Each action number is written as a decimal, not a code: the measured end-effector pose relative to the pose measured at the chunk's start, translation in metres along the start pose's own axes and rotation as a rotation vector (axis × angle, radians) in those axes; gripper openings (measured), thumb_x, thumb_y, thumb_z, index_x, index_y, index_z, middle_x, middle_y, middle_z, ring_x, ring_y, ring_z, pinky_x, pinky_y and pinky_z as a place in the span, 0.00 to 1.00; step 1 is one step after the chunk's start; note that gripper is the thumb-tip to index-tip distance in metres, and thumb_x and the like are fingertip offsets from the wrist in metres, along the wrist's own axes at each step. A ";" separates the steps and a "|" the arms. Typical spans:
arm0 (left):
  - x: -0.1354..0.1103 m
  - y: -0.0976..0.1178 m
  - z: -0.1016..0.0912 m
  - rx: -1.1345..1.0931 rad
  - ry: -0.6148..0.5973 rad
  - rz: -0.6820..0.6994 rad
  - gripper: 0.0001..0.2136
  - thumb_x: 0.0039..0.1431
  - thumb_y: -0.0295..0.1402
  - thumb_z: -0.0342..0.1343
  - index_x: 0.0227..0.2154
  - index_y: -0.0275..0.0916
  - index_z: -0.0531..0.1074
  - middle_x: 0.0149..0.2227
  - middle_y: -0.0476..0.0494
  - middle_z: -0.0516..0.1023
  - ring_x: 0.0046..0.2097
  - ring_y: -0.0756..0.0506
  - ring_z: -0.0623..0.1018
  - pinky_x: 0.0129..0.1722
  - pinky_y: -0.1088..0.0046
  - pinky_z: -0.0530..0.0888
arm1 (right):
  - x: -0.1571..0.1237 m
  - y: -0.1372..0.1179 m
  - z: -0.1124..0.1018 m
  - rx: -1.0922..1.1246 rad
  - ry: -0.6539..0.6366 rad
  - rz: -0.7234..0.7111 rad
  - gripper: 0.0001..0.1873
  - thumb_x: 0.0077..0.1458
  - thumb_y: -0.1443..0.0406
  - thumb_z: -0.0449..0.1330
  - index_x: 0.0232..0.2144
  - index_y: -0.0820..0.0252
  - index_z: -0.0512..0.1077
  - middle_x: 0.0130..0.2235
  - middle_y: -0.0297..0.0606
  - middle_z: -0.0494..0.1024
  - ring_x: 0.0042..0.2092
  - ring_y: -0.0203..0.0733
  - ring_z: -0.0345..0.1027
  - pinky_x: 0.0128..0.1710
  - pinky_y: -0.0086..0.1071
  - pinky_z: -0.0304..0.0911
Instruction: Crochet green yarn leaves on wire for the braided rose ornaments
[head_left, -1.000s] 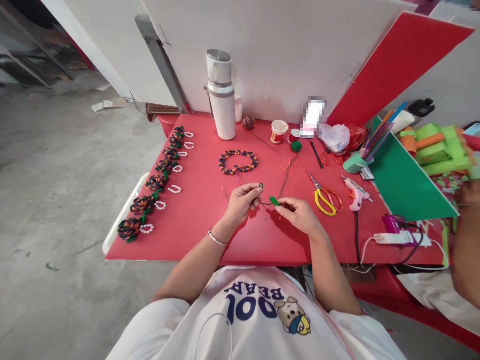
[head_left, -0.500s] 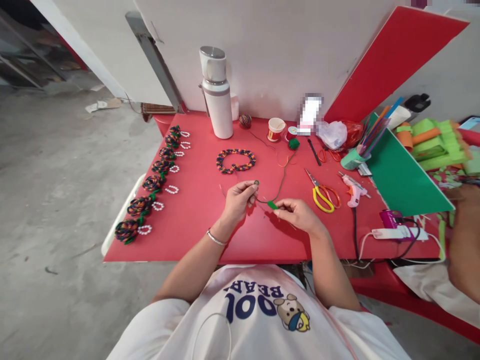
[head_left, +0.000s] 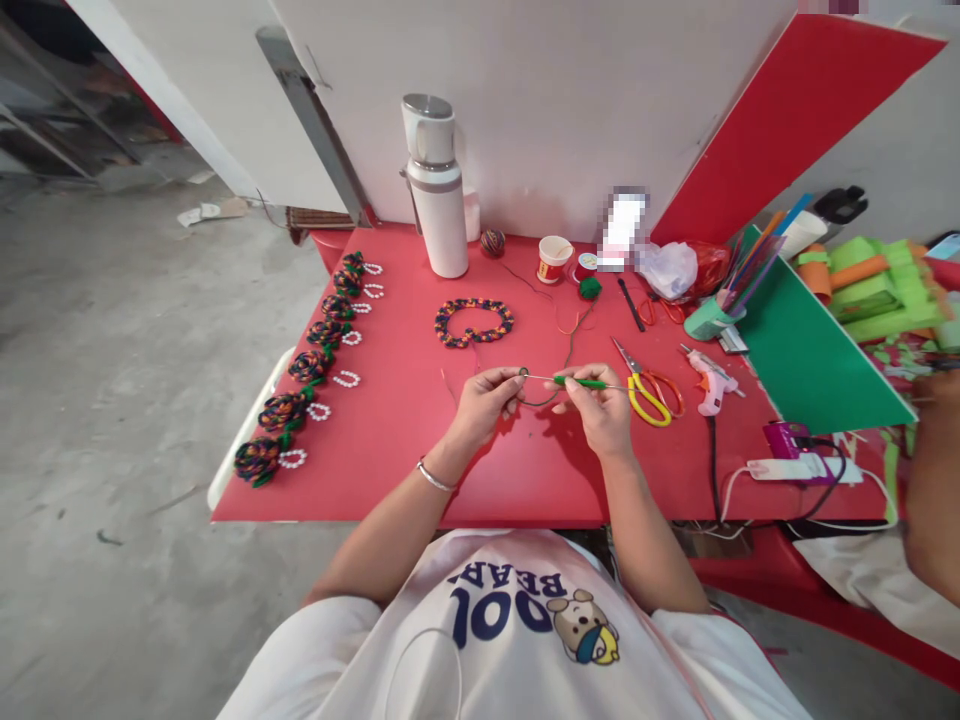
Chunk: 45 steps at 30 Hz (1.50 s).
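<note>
My left hand (head_left: 487, 402) pinches a small loop of dark green yarn (head_left: 523, 372) between thumb and fingertips. In my right hand (head_left: 602, 408) is a crochet hook (head_left: 581, 382) with a green grip, held level, its thin metal shaft pointing left at the loop. Whether the tip is inside the loop is too small to tell. A strand runs from the hands up to a green yarn ball (head_left: 590, 288). Beyond my left hand lies a ring of multicoloured crochet (head_left: 474, 323), with a loose pink thread trailing from it.
Several crocheted flowers (head_left: 283, 411) with white bead loops line the left edge. A white flask (head_left: 441, 215), a paper cup (head_left: 553, 259) and a multicoloured yarn ball (head_left: 493, 243) stand behind. To the right are yellow-handled scissors (head_left: 649, 397), a pink glue gun (head_left: 712, 383) and a power strip (head_left: 795, 469). Another person's arm (head_left: 932, 480) is at far right.
My right hand has turned and moved up, bringing the crochet hook level, with its shaft toward the loop. My left hand has shifted slightly right with the yarn.
</note>
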<state>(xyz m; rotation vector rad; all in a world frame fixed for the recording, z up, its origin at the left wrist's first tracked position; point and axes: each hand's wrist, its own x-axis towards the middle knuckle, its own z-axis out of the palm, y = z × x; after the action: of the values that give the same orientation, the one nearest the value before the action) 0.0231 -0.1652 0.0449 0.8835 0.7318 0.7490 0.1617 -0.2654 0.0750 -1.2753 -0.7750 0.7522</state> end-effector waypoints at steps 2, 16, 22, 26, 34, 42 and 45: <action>-0.001 0.001 0.000 0.003 -0.016 -0.001 0.19 0.42 0.41 0.74 0.33 0.34 0.79 0.19 0.52 0.74 0.17 0.56 0.67 0.16 0.80 0.60 | -0.002 0.001 0.004 -0.014 0.005 -0.004 0.19 0.55 0.51 0.67 0.37 0.53 0.64 0.42 0.36 0.79 0.40 0.42 0.81 0.28 0.30 0.76; -0.010 0.011 -0.002 -0.049 -0.298 -0.091 0.29 0.40 0.39 0.77 0.46 0.36 0.79 0.24 0.48 0.79 0.18 0.54 0.71 0.17 0.80 0.62 | -0.012 0.012 0.003 -0.316 -0.093 -0.070 0.18 0.64 0.48 0.55 0.44 0.53 0.70 0.39 0.38 0.80 0.35 0.40 0.75 0.33 0.32 0.70; -0.011 0.013 0.002 0.049 -0.207 -0.039 0.32 0.39 0.37 0.77 0.49 0.34 0.77 0.24 0.48 0.80 0.20 0.53 0.72 0.21 0.78 0.67 | -0.006 0.019 0.000 -0.028 -0.174 0.237 0.25 0.61 0.41 0.53 0.49 0.49 0.62 0.42 0.36 0.80 0.29 0.39 0.77 0.21 0.29 0.69; -0.008 0.011 0.000 0.084 -0.139 -0.018 0.29 0.40 0.40 0.76 0.46 0.34 0.78 0.27 0.45 0.82 0.20 0.52 0.72 0.19 0.78 0.64 | -0.005 0.019 0.000 -0.027 -0.151 0.286 0.25 0.60 0.41 0.55 0.49 0.50 0.62 0.34 0.32 0.78 0.30 0.40 0.77 0.22 0.30 0.71; -0.002 0.002 -0.008 0.395 -0.091 0.135 0.14 0.50 0.42 0.70 0.24 0.35 0.78 0.19 0.51 0.70 0.22 0.54 0.66 0.22 0.79 0.61 | -0.005 0.025 -0.019 -0.142 -0.038 0.100 0.21 0.62 0.45 0.56 0.45 0.53 0.69 0.28 0.29 0.73 0.29 0.36 0.70 0.28 0.29 0.66; -0.010 0.020 0.005 -0.238 -0.093 -0.150 0.13 0.49 0.34 0.72 0.36 0.34 0.80 0.39 0.38 0.83 0.34 0.48 0.80 0.30 0.76 0.79 | -0.015 0.024 -0.012 -0.321 -0.017 0.046 0.21 0.65 0.46 0.52 0.45 0.54 0.72 0.25 0.29 0.70 0.26 0.37 0.66 0.28 0.30 0.64; -0.009 0.027 0.006 -0.512 0.013 -0.274 0.05 0.56 0.23 0.64 0.26 0.33 0.74 0.33 0.42 0.81 0.31 0.54 0.78 0.28 0.86 0.77 | -0.019 0.022 -0.001 -0.404 0.007 -0.040 0.21 0.66 0.48 0.51 0.45 0.53 0.73 0.28 0.33 0.75 0.28 0.38 0.68 0.30 0.32 0.66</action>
<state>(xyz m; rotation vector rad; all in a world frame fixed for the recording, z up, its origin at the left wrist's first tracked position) 0.0160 -0.1628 0.0733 0.3069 0.6164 0.6542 0.1513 -0.2786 0.0519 -1.6166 -0.9768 0.5746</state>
